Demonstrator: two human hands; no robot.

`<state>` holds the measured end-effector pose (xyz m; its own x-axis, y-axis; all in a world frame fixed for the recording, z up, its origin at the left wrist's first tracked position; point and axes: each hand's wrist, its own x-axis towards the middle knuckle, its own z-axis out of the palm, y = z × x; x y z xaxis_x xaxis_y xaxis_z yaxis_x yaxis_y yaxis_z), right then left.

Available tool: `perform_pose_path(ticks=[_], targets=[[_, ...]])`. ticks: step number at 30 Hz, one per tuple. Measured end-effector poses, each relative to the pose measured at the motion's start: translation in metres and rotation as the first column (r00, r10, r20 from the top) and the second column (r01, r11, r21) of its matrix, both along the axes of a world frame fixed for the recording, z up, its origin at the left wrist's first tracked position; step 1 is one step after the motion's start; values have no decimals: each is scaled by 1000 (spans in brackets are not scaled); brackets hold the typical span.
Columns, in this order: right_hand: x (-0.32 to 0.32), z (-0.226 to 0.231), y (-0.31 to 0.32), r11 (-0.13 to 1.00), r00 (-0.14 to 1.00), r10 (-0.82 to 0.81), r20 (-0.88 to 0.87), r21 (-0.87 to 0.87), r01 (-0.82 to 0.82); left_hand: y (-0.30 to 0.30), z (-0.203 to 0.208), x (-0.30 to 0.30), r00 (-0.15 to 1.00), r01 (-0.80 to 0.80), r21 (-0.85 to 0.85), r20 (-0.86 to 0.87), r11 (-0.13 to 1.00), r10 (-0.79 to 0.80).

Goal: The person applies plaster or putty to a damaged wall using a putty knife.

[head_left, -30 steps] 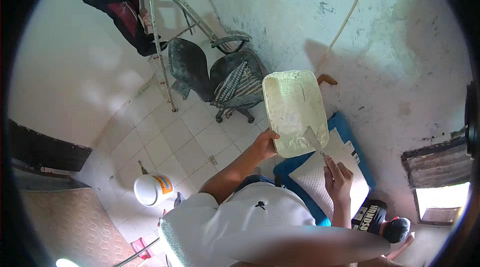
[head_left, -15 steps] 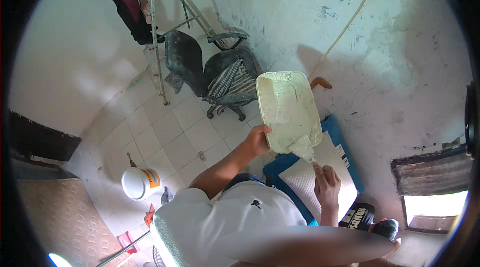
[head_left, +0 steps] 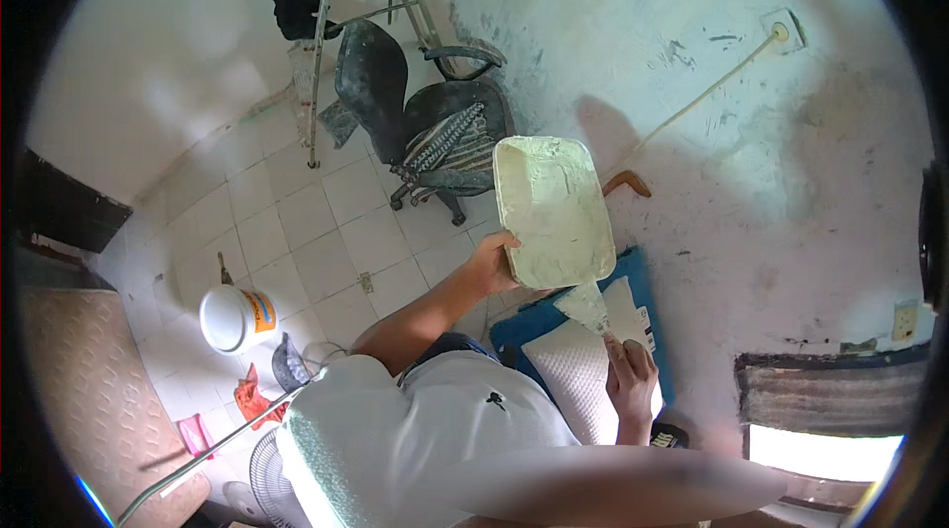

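My left hand [head_left: 497, 261] grips the lower left edge of a pale, paste-smeared plastic tray [head_left: 554, 217], its thumb over the rim. Off-white paste coats the inside of the tray. In my right hand [head_left: 631, 372] is a putty knife [head_left: 585, 308], held by its handle with the fingers closed. Paste covers the knife's triangular blade, which lies just below the tray's near edge; whether the two touch I cannot tell.
A patchy wall [head_left: 692, 162] rises on the right, with a cable running from a wall box. Ahead stand a black office chair [head_left: 450, 113] and a stepladder [head_left: 321, 53]. A white bucket [head_left: 232, 320] sits on the tiled floor at left, near a fan [head_left: 272, 479]. A white pillow [head_left: 573, 380] lies below the knife.
The putty knife's blade has come out of the tray, down past its near edge. My view has shifted, bringing more of the fan and the floor items into sight.
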<state>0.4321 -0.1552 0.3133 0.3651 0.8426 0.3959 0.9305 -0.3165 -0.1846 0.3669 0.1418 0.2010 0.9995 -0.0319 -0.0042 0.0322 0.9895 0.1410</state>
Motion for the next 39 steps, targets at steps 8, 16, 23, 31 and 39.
perform_pose_path(ticks=[8,16,23,31,39], targets=[[8,-40,25,892,681,71,-729,352,283,17,-11,-12,977,-176,90,-102,980,185],[-12,-80,65,771,-94,342,-935,222,597,16,-9,-21,948,-287,118,-106,951,300],[-15,-91,53,788,-172,350,-921,190,585,26,-14,-24,928,-355,63,-95,933,359],[-21,-100,45,748,-198,320,-927,119,652,30,-29,-25,911,-404,15,-86,915,403],[-25,-98,48,716,-179,288,-941,88,692,21,-29,-27,898,-406,73,-152,911,412]])
